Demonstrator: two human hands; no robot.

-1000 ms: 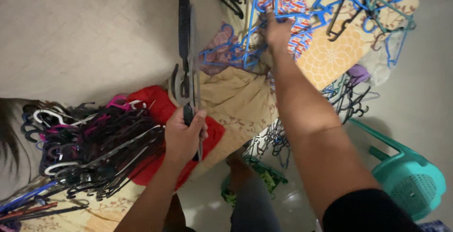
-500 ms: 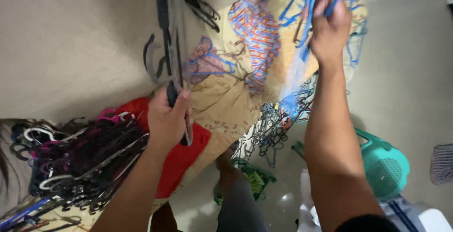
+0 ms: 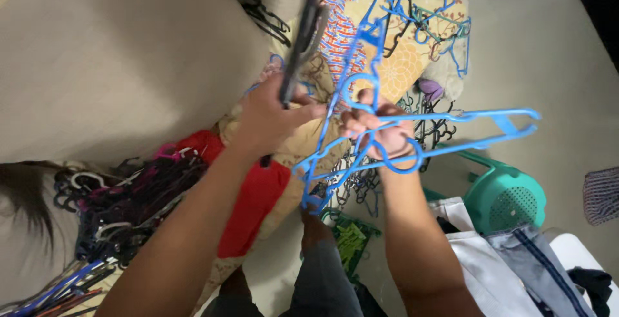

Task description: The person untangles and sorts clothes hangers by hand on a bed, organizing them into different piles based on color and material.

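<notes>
Blue plastic hangers [image 3: 451, 127], a tangled handful of them, hang in my right hand [image 3: 377, 133], whose fingers are curled tight through the hooks and bars; one hanger sticks out sideways toward the green plastic stool [image 3: 509, 194], another slants down toward my knees. My left hand [image 3: 271, 120] is closed around the lower end of a bunch of black hangers [image 3: 303, 37], which stands up steeply toward the top edge of the view. The two hands are close together, just short of touching, above the near edge of the patterned bedspread [image 3: 400, 66]. That cloth is crowded: more blue and teal hangers [image 3: 438, 27] lie loose at its far corner, and a dark tangle of wire hangers [image 3: 361, 175] spills over its near edge. To my left, a red cloth [image 3: 255, 204] lies beside a heap of dark, white and pink hangers [image 3: 129, 201] near the left edge of the view, with a few blue and red ones at the bottom left corner. The widest open room is the plain beige sheet [image 3: 129, 66] at the upper left and the bare floor [image 3: 548, 53] at right. Folded clothes [image 3: 509, 265] sit at the lower right.
</notes>
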